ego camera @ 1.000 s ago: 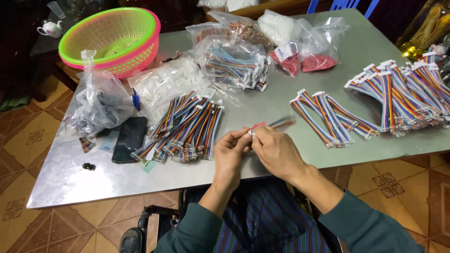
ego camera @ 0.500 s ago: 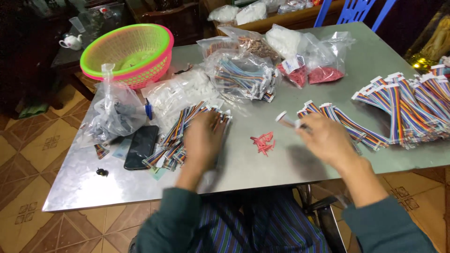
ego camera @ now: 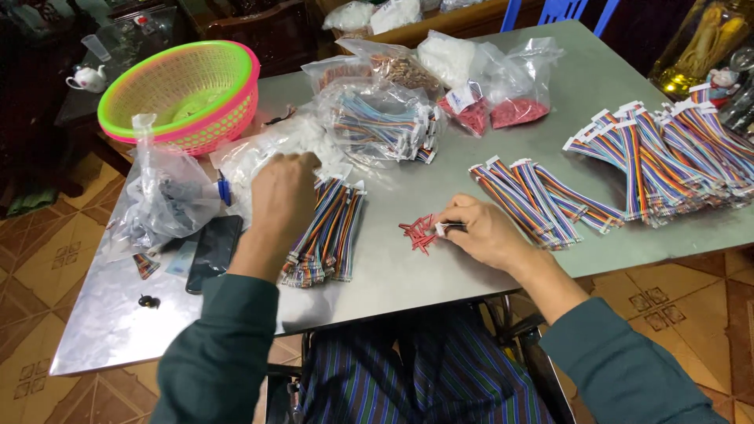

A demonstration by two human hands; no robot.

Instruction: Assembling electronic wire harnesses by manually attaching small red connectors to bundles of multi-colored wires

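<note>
My left hand (ego camera: 281, 191) rests palm down on the far end of a pile of rainbow ribbon cables (ego camera: 330, 235) on the metal table (ego camera: 440, 188); its fingers are hidden, so whether it grips anything is unclear. My right hand (ego camera: 481, 229) pinches a small white connector (ego camera: 441, 229) at the edge of a little heap of red pieces (ego camera: 418, 232). A row of ribbon cables with white connectors (ego camera: 542, 196) lies just right of that hand.
A pink and green basket (ego camera: 184, 93) stands far left. Clear bags (ego camera: 161, 200) of parts, a bag of cables (ego camera: 385, 126) and bags of red pieces (ego camera: 514, 110) crowd the back. A black phone (ego camera: 214, 251) lies left. More cable bundles (ego camera: 675, 157) fill the right.
My hands, together over the table's front edge a second ago, have separated. The left went out to the cable pile; the right came down to the red pieces.
</note>
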